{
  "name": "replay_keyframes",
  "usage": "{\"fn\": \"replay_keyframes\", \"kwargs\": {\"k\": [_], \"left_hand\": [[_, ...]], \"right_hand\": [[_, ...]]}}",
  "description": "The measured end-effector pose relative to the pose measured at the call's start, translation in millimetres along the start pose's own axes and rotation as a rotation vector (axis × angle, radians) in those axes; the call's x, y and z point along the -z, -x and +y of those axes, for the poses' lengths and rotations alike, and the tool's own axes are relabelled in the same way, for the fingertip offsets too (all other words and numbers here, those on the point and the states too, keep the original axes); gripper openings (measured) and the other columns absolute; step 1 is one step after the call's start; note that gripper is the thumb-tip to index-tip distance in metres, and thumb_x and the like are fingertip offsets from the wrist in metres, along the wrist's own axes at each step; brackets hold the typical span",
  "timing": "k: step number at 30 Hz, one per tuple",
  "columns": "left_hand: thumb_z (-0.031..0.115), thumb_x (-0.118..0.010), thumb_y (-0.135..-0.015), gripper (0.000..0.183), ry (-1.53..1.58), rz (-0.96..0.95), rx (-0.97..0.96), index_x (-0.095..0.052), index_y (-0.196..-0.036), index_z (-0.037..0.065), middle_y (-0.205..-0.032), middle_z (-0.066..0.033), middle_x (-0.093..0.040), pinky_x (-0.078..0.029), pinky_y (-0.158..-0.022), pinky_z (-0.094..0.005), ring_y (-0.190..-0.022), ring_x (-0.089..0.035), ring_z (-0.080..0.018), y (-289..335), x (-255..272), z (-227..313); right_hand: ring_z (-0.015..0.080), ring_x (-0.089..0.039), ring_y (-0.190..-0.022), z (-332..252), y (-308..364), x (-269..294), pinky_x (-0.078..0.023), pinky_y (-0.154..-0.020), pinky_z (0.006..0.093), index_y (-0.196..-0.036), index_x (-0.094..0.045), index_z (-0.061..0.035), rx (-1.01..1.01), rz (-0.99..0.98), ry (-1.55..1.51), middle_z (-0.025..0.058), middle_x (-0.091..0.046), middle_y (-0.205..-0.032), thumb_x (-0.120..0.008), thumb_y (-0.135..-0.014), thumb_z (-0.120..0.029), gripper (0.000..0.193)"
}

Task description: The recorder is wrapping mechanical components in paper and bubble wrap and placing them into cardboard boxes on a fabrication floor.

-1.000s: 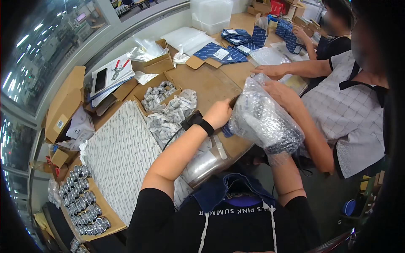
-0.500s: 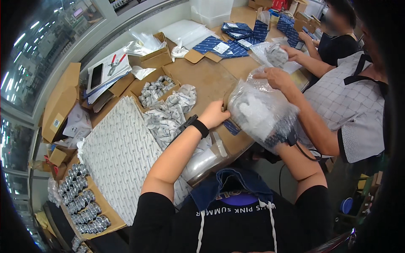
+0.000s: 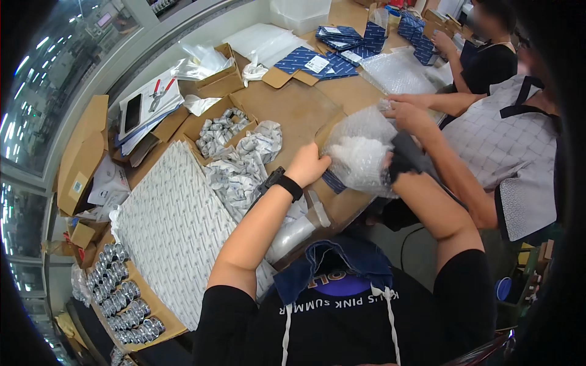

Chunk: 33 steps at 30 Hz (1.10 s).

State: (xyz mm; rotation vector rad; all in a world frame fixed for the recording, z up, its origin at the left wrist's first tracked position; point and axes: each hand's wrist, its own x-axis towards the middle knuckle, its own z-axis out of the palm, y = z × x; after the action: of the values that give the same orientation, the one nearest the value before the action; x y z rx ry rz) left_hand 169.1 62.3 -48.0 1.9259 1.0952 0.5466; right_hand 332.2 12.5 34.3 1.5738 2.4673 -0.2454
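My left hand (image 3: 309, 163), with a dark band on its wrist, is closed at the edge of a cardboard box (image 3: 334, 182) whose blue outside shows below the plastic. Next to it, a clear bubble-wrap package (image 3: 361, 131) with something white inside lies over most of the box. From its right side my right hand (image 3: 403, 163) grips the package; a black strap or cuff covers much of the hand, and most of its fingers are hidden. What the white thing is, I cannot make out. Crumpled printed paper (image 3: 235, 171) lies left of my left hand.
A co-worker's hands (image 3: 415, 114) are close beyond the package; another person works behind. Flat blue boxes (image 3: 317, 64) and bubble-wrap sheets (image 3: 403, 72) lie at the back. To the left are a carton of metal parts (image 3: 250, 126), stacked printed paper (image 3: 171, 226) and shiny metal parts (image 3: 125, 305).
My right hand has moved up and pressed the bubble-wrap package closer to the box. The co-worker's hands have come away from the package, and their wrapped item is no longer in sight.
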Motion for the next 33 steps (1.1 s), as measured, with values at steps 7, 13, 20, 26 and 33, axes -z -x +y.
{"fn": "replay_keyframes", "kwargs": {"k": [7,13,20,26,33], "left_hand": [[0.014,-0.056,-0.078,0.026,-0.002,-0.075,-0.021,-0.053,-0.096,-0.004,-0.068,-0.0178,-0.061,-0.047,-0.056,-0.0359,-0.058,-0.061,-0.0269,-5.3,-0.8,-4.0],[0.014,-0.057,-0.077,0.027,0.050,0.066,-0.111,-0.053,-0.097,-0.004,-0.074,-0.0196,-0.061,-0.048,-0.060,-0.0362,-0.066,-0.061,-0.0287,-3.9,-2.0,-23.6],[0.013,-0.054,-0.075,0.026,0.206,0.109,-0.240,-0.052,-0.089,-0.009,-0.083,-0.0295,-0.058,-0.046,-0.071,-0.0445,-0.080,-0.056,-0.0439,-6.7,-0.6,-23.2],[0.010,-0.054,-0.079,0.033,0.168,0.060,-0.053,-0.054,-0.110,0.000,-0.089,-0.0172,-0.064,-0.047,-0.073,-0.0330,-0.081,-0.062,-0.0249,2.3,-5.1,-27.5],[0.013,-0.055,-0.078,0.056,0.816,-0.033,0.094,-0.036,-0.126,-0.006,-0.118,-0.0220,-0.053,-0.043,-0.089,-0.0360,-0.107,-0.053,-0.0304,14.5,-12.1,-31.2]], "right_hand": [[0.0270,-0.062,-0.088,7.4,19.8,-21.7,-0.049,-0.075,0.0368,-0.110,-0.059,-0.0132,-0.061,0.337,-0.139,0.0128,-0.063,-0.100,-0.057,-0.080,-0.032,0.035],[0.0239,-0.063,-0.084,-10.0,-10.4,-19.8,-0.050,-0.073,0.0362,-0.100,-0.061,-0.0108,-0.177,0.219,-0.236,0.0118,-0.064,-0.094,-0.054,-0.082,-0.030,0.027],[0.0232,-0.063,-0.083,-6.8,-63.3,-73.5,-0.050,-0.075,0.0351,-0.099,-0.060,-0.0103,-0.221,0.538,-0.903,0.0100,-0.065,-0.092,-0.053,-0.083,-0.029,0.026],[0.0245,-0.062,-0.085,-1.3,-66.4,-59.4,-0.048,-0.080,0.0343,-0.104,-0.060,-0.0102,-0.007,-0.244,0.052,0.0067,-0.065,-0.093,-0.052,-0.082,-0.030,0.030],[0.0230,-0.061,-0.090,-5.5,-57.5,-48.5,-0.048,-0.079,0.0311,-0.103,-0.062,-0.0121,0.096,-0.326,0.134,0.0058,-0.064,-0.093,-0.055,-0.079,-0.034,0.033]]}}
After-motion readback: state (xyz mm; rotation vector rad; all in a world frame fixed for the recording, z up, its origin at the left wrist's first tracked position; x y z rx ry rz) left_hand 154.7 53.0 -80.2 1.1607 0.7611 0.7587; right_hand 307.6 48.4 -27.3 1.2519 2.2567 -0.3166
